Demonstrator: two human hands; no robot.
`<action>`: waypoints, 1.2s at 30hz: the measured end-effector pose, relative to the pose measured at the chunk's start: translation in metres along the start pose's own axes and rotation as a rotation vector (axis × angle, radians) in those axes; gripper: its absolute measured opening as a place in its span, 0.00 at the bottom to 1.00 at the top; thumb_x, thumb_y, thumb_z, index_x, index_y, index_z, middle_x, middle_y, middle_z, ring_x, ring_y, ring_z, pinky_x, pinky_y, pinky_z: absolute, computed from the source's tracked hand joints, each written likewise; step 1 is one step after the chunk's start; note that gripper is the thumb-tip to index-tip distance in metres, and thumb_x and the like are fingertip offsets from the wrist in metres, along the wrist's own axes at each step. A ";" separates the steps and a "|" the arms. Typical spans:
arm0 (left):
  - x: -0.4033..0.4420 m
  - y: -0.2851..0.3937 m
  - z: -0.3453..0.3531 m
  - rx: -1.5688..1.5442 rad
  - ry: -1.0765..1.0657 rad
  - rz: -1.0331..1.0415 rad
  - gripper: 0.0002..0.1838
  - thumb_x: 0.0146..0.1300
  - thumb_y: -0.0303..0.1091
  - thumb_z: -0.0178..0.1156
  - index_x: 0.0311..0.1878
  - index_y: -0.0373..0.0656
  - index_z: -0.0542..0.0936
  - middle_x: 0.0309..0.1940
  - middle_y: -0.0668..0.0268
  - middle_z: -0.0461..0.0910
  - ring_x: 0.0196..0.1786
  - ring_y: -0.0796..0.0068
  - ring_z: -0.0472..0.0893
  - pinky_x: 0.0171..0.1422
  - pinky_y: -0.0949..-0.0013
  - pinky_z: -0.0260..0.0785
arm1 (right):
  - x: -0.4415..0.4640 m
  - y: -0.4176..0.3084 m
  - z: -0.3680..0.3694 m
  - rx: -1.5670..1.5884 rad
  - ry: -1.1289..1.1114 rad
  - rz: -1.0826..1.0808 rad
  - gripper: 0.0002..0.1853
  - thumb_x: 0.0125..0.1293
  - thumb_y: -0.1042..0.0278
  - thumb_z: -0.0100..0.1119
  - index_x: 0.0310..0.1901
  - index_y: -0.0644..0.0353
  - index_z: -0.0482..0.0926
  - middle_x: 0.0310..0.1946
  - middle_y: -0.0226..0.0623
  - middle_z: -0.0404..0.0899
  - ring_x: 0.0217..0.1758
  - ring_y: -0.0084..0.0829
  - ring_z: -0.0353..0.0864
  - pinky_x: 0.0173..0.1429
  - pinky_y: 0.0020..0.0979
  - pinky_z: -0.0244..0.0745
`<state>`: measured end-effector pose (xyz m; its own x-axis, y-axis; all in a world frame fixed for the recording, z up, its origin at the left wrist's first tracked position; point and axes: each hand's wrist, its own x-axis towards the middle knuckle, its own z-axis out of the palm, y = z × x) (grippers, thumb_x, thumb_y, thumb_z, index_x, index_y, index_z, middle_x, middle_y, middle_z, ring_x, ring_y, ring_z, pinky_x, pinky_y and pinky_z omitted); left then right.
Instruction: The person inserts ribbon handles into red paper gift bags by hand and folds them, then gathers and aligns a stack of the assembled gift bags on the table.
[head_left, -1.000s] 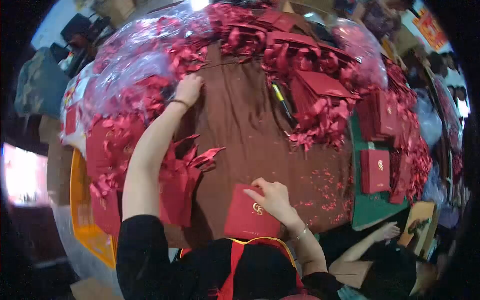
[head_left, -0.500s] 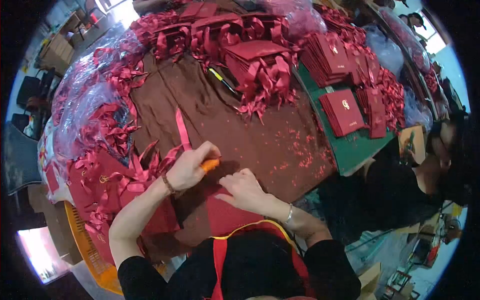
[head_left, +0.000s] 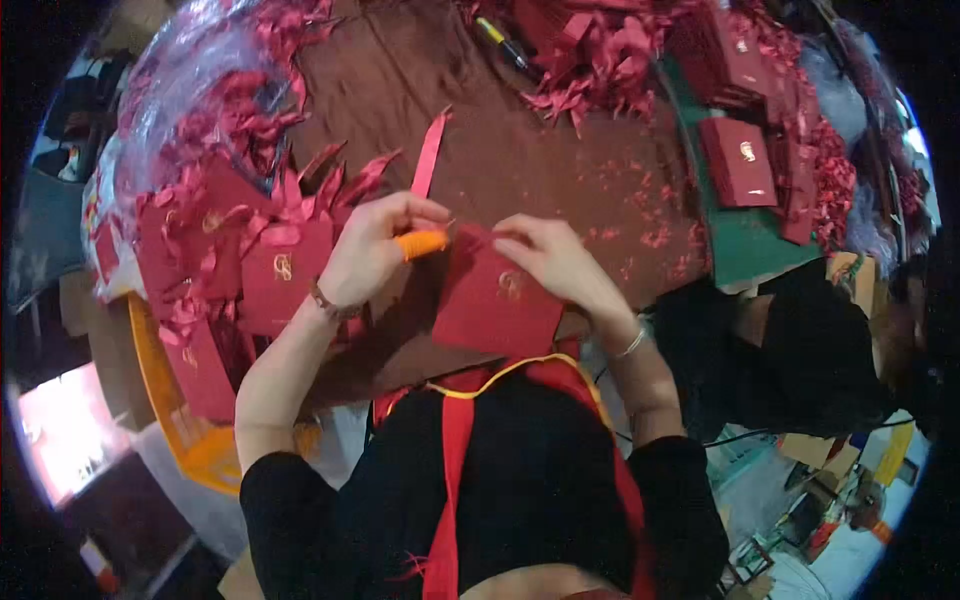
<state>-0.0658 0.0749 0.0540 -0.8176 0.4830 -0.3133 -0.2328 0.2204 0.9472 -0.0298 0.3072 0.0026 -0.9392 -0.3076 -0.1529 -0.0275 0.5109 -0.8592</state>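
Observation:
A flat red gift bag (head_left: 500, 315) with a gold logo lies tilted in front of my body. My right hand (head_left: 560, 265) pinches its upper edge with thumb and fingers. At the bag's upper left corner, my left hand (head_left: 370, 250) has its thumb and index finger closed together. What sits between those fingertips is too small to make out. An orange ribbed piece (head_left: 423, 244) covers or lies along the left thumb; I cannot tell if it is worn or held. Just beyond the left hand, a pink ribbon (head_left: 430, 155) stretches across the brown cloth (head_left: 400, 90).
Red bags with ribbons (head_left: 285, 270) pile up at the left beside an orange basket (head_left: 165, 390). Stacked red bags (head_left: 738, 160) rest on a green board (head_left: 750, 250) at the right. A yellow-and-black pen or cutter (head_left: 503, 40) lies at the back, and red scraps (head_left: 640, 180) are scattered.
The view has tilted downward. My right hand has moved away from my left, to the right, and the bag's face with the gold logo now shows between and below my hands.

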 end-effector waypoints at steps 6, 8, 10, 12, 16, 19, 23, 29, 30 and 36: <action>-0.007 -0.029 0.022 0.335 0.146 0.246 0.07 0.58 0.27 0.59 0.40 0.37 0.80 0.33 0.59 0.80 0.39 0.69 0.80 0.44 0.72 0.69 | 0.002 -0.002 -0.003 0.054 0.004 0.091 0.14 0.62 0.66 0.54 0.45 0.68 0.76 0.35 0.40 0.81 0.38 0.25 0.78 0.45 0.26 0.71; -0.006 -0.034 0.030 0.520 0.217 0.406 0.06 0.56 0.26 0.58 0.38 0.40 0.80 0.32 0.59 0.77 0.39 0.60 0.78 0.43 0.66 0.68 | 0.001 -0.001 -0.001 0.069 -0.017 0.101 0.15 0.62 0.66 0.55 0.46 0.68 0.76 0.35 0.39 0.81 0.38 0.23 0.78 0.44 0.26 0.72; 0.001 -0.046 0.036 0.605 0.284 0.550 0.06 0.53 0.26 0.58 0.36 0.42 0.79 0.31 0.62 0.75 0.39 0.60 0.76 0.41 0.63 0.65 | 0.000 -0.008 -0.004 0.027 -0.039 0.121 0.15 0.62 0.66 0.56 0.47 0.67 0.76 0.35 0.39 0.81 0.38 0.22 0.77 0.44 0.25 0.72; 0.001 -0.049 0.039 0.684 0.300 0.554 0.06 0.53 0.27 0.58 0.36 0.42 0.79 0.30 0.63 0.75 0.38 0.61 0.76 0.41 0.63 0.64 | 0.000 0.004 0.006 0.179 -0.039 0.119 0.16 0.60 0.66 0.59 0.46 0.66 0.76 0.34 0.37 0.81 0.38 0.20 0.77 0.44 0.25 0.72; 0.003 -0.050 0.050 0.841 0.337 0.608 0.07 0.52 0.29 0.60 0.36 0.45 0.78 0.30 0.65 0.74 0.37 0.63 0.75 0.39 0.64 0.61 | -0.005 -0.014 0.003 -0.012 -0.004 0.084 0.18 0.56 0.61 0.62 0.44 0.65 0.78 0.37 0.47 0.80 0.42 0.34 0.81 0.47 0.31 0.73; 0.002 -0.047 0.051 0.890 0.331 0.564 0.06 0.51 0.28 0.59 0.34 0.44 0.77 0.29 0.65 0.74 0.35 0.64 0.74 0.39 0.64 0.59 | -0.006 -0.016 0.005 -0.047 -0.008 0.100 0.17 0.57 0.56 0.59 0.43 0.60 0.78 0.35 0.46 0.80 0.42 0.42 0.80 0.45 0.35 0.73; -0.001 -0.042 0.051 0.908 0.300 0.527 0.05 0.52 0.26 0.59 0.34 0.42 0.77 0.28 0.64 0.74 0.34 0.63 0.74 0.38 0.65 0.59 | -0.004 -0.009 0.009 -0.068 -0.006 0.069 0.17 0.57 0.57 0.58 0.43 0.60 0.77 0.34 0.46 0.80 0.41 0.43 0.80 0.44 0.37 0.73; -0.001 -0.047 0.042 0.824 0.397 0.520 0.05 0.52 0.27 0.59 0.34 0.43 0.78 0.29 0.62 0.76 0.35 0.60 0.75 0.37 0.62 0.62 | -0.004 -0.004 0.011 0.153 -0.055 0.114 0.14 0.60 0.69 0.57 0.46 0.67 0.76 0.35 0.37 0.80 0.39 0.21 0.76 0.45 0.24 0.71; -0.002 -0.044 0.043 0.747 0.410 0.478 0.05 0.52 0.27 0.59 0.34 0.43 0.78 0.28 0.62 0.76 0.34 0.59 0.76 0.37 0.62 0.63 | -0.004 -0.007 0.009 0.155 -0.064 0.108 0.14 0.61 0.69 0.57 0.46 0.68 0.76 0.35 0.36 0.80 0.39 0.21 0.76 0.45 0.24 0.71; -0.006 -0.047 0.050 0.749 0.384 0.462 0.03 0.52 0.28 0.59 0.31 0.42 0.77 0.27 0.62 0.76 0.35 0.60 0.76 0.38 0.61 0.62 | -0.002 0.002 0.014 0.224 -0.068 0.105 0.17 0.59 0.64 0.56 0.47 0.64 0.77 0.41 0.48 0.80 0.46 0.39 0.81 0.49 0.33 0.73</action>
<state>-0.0235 0.1039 0.0085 -0.8921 0.3765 0.2499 0.4439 0.6268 0.6404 -0.0235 0.2976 -0.0056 -0.9076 -0.3193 -0.2725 0.1522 0.3547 -0.9225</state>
